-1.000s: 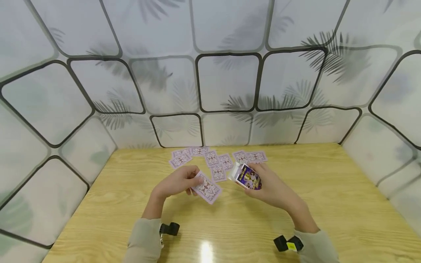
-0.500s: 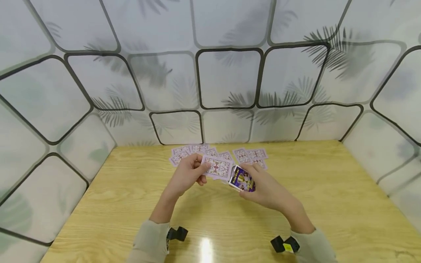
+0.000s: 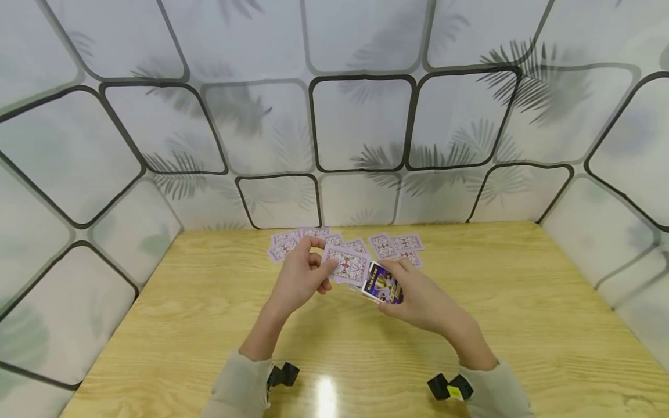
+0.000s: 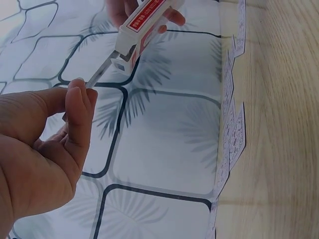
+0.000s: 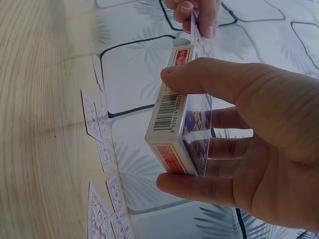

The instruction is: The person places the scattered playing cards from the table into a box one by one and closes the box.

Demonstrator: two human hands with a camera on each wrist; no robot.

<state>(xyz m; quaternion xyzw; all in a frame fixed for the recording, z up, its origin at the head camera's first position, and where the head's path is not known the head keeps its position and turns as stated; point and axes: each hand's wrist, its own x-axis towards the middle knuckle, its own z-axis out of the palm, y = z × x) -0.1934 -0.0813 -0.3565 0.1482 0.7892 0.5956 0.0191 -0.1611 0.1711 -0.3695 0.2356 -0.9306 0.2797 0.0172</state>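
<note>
My left hand pinches pale pink-purple patterned playing cards between thumb and fingers; how many is unclear. Their far edge meets the open end of a card box, dark purple with a gold figure on its face. Around the box curls my right hand, thumb on one narrow side and fingers on the other. In the left wrist view, the cards appear edge-on, their tip at the box's mouth beside a white flap. A barcode shows on the box's side in the right wrist view.
Several playing cards lie back up along the table's far edge, in a left group and a right group. The wooden table meets a patterned cloth wall behind and at both sides.
My left hand has lifted the cards up and to the right, from apart to the open end of the box. My right hand has shifted slightly left with the box.
</note>
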